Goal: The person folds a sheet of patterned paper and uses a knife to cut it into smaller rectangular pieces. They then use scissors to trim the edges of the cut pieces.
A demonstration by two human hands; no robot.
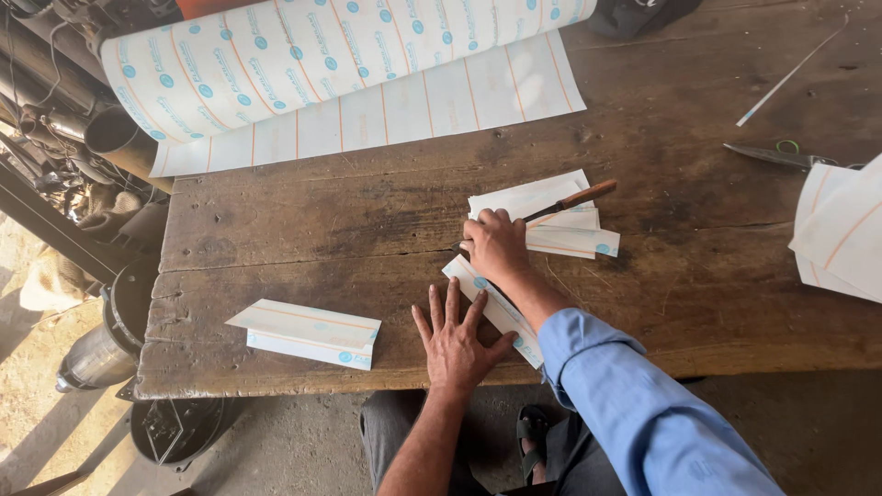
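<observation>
A: What is on the surface (pixel 276 220), counting from the left?

B: One folded stack of white paper (pixel 308 332) near the front edge, with thin orange lines and small blue dots. Behind it, one big roll of the same printed sheet (pixel 303 64), partly unrolled across the back.

A: And in the middle?

B: Two hands. The left hand (pixel 457 338) lies flat, fingers spread wide, holding nothing, its palm on the wood and its fingers just touching a paper strip (pixel 496 308). The right hand (pixel 497 246), in a blue sleeve (pixel 634 404), is closed on a knife (pixel 568 202) with a wooden handle, and it presses down on the upper end of that strip.

A: How does the strip look?

B: One long narrow piece, white with an orange line and blue dots, lying slanted from the right hand down to the front edge, between the two hands and partly under the sleeve.

A: Further right?

B: One loose pile of cut pieces (pixel 560 225) just behind the right hand; how many it holds I cannot tell. Then one thin offcut sliver (pixel 790 73), one pair of scissors (pixel 781 156), and one heap of sheets (pixel 841 234) at the right edge
</observation>
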